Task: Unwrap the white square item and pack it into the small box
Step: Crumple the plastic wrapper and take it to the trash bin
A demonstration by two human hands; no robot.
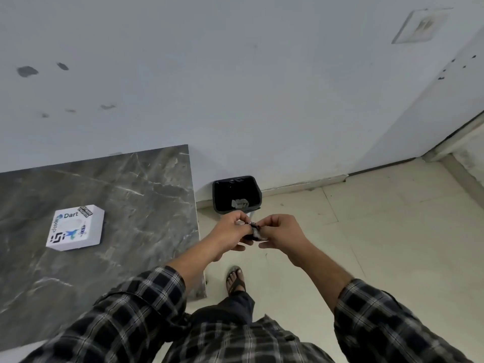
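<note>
step: we judge we're peeling wrapping off a small item above the bin [237, 195], floor side of the table [136, 195]
how: we keep the work over the bin opening so scraps drop in; peel with one hand, anchor with the other, don't yank
left hand [230, 235]: fingers curled, pinching the dark piece [253, 227] from the left
right hand [281, 231]: fingers curled, pinching the same piece; something pale under it, too small to identify
white square item [76, 227]: flat on the table, stickered, well apart from both hands
small box: can't tell, none distinct in view
bin contents: a crumpled grey scrap [239, 203]
</note>
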